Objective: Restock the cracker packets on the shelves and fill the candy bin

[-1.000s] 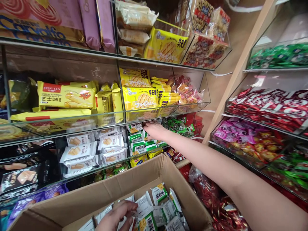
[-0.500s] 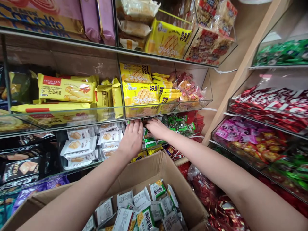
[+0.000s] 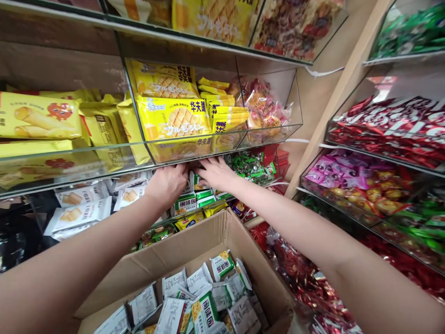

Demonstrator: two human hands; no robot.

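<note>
Both of my hands reach into the bin under the clear shelf. My left hand [image 3: 168, 183] is at the bin's left side, its knuckles bent and fingertips hidden under the shelf edge. My right hand [image 3: 218, 174] lies over the packets with its fingers stretched out and spread, the tips in shadow. Below and between the hands are white-and-green snack packets [image 3: 185, 203]. Beneath my arms stands an open cardboard box [image 3: 167, 254]. It holds several loose packets of the same kind, one showing its green-and-white front [image 3: 205, 314].
Above my hands, a clear shelf bin holds yellow waffle packets [image 3: 175, 119]. White biscuit packets [image 3: 79, 209] lie to the left. Green-wrapped candies [image 3: 253, 167] are just right of my hands. A wooden upright [image 3: 333, 99] divides this rack from more candy bins. Red foil bags [image 3: 295, 264] sit beside the box.
The view has shifted, so the shelves and box sit higher and further left. Both hands stay in the same bin; the left hand's fingers now look more bent, and more white-and-green packets show beneath them.
</note>
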